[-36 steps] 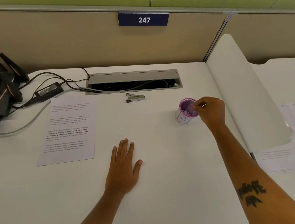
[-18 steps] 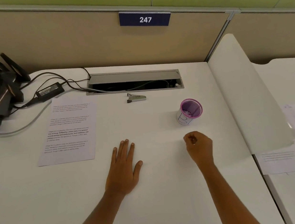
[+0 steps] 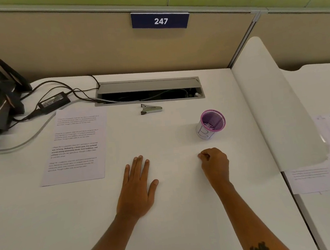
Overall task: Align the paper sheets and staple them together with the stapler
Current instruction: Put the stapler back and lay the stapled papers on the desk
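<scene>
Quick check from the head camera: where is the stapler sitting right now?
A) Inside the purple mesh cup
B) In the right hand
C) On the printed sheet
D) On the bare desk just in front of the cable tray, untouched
D: the stapler lies on the white desk just in front of the cable tray, apart from the left hand and the right hand.

White worktop (image 3: pixel 178 232). Left hand (image 3: pixel 137 188) flat, lower centre, fingers spread. Right hand (image 3: pixel 215 165) closed in a fist, right of centre, contents not discernible. Printed paper sheet (image 3: pixel 75 145) centre left. Stapler (image 3: pixel 151 108) upper centre. Purple mesh cup (image 3: pixel 211 124) above the right hand.
</scene>
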